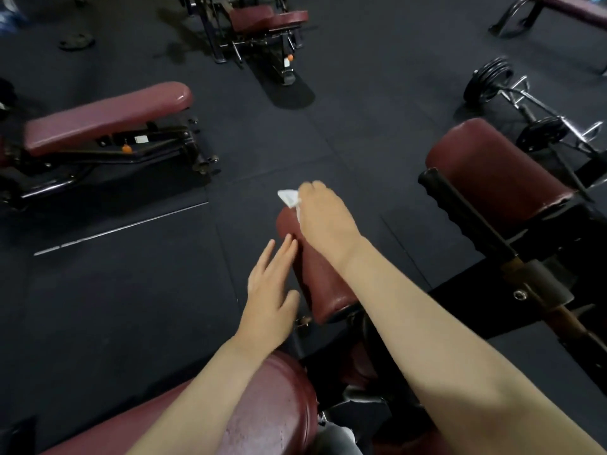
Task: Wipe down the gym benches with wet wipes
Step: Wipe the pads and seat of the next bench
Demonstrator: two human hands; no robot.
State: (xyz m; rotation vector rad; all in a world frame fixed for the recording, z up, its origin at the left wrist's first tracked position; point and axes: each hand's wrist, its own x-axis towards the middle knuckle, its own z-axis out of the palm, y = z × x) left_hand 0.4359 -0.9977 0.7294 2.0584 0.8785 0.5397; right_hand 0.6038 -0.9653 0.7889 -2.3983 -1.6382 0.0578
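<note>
**Roller pad, far end: wipe under right hand**

Nearest us sat the maroon bench seat (276, 408), both forearms reaching out over it. Beyond it the roller pad (315, 274) ran with its long axis away from us and slightly leftward. Our left hand (269, 290) lay just beside the pad's left flank, fingers (279, 254) straight and slightly spread, tips touching or nearly touching the vinyl, holding nothing. Our right hand (323, 215) was the farther one, set on the pad's far end, pressing the wet wipe (289, 197) there; a white corner stuck out past the knuckles. Its fingers curved down over the wipe; we could not tell how tightly. We judged the unwiped length lay back toward us along the pad. Other benches (108, 116) stood well apart on the floor.
</note>
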